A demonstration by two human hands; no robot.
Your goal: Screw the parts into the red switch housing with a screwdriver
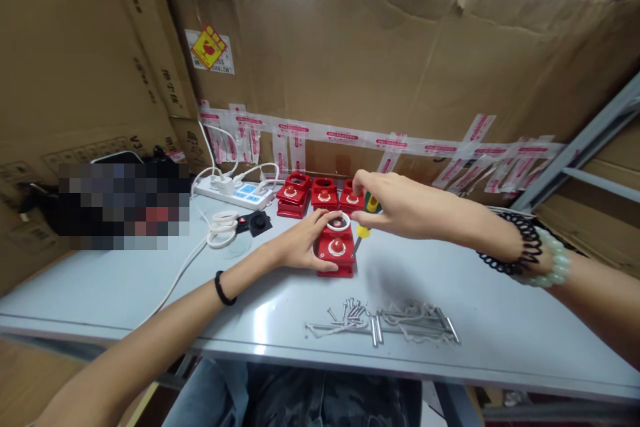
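Note:
My right hand (387, 205) is closed around the handle of a screwdriver (364, 231) with a green and yellow grip. Its shaft points down, and the tip meets the right edge of a red housing (325, 269) with a dome-shaped red knob and a white ring. My left hand (301, 240) grips that housing from the left, thumb along the front edge and fingers by the white ring. Just behind stand several similar red housings (293, 195). In front of the hands lies a pile of loose screws (354, 311) and metal rods (376, 331).
A white power strip (235, 193) with plugged-in cables stands at the back left, beside a coiled white cable (223, 229) and black square parts (260, 222). Cardboard (350, 73) walls the back of the table (440, 267). A dark, partly blurred pile sits far left.

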